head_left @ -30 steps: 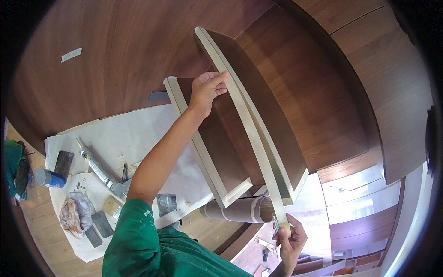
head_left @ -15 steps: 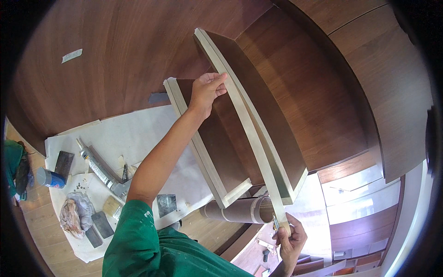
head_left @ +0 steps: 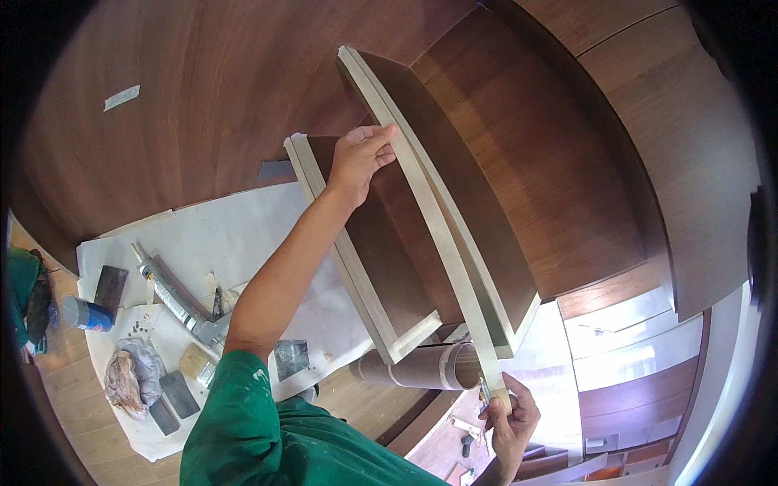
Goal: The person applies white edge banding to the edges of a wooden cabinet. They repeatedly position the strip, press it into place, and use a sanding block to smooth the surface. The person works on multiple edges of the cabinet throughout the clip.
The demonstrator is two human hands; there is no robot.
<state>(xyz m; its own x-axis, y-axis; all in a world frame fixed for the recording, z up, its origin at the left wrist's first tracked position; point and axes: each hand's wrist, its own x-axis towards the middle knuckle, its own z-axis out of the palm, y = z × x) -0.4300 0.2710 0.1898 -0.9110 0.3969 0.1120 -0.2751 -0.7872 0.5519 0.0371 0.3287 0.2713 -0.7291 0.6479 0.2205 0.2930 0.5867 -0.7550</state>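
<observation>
**Masking tape stretched along the shelf edge**

Nothing much has shifted since a second ago: both my hands sit where they were, and the tape runs the same line.

My left hand [head_left: 362, 158] is stretched up and forward, its fingers [head_left: 381, 136] pressed flat against the strip of pale masking tape [head_left: 442, 235] where it lies on the front edge of the upper dark wooden shelf [head_left: 486, 202]. These fingers are laid out on the tape, not curled round anything. My right hand [head_left: 510, 413] is low, near the bottom of the view, with its fingers pinched closed on the lower end of the same strip, holding it taut below the shelf's near corner.

Just left of the strip stands a lower shelf [head_left: 381, 251] with its own pale taped edge. A rolled brown sheet [head_left: 417, 368] lies beneath the near ends of both shelves.

On the floor to my left, a white drop sheet [head_left: 243, 235] carries a caulking gun [head_left: 174, 296], a crumpled rag [head_left: 126, 377], a paintbrush [head_left: 198, 364] and dark sanding pads [head_left: 109, 283]. A blue can [head_left: 87, 314] stands at its edge.
</observation>
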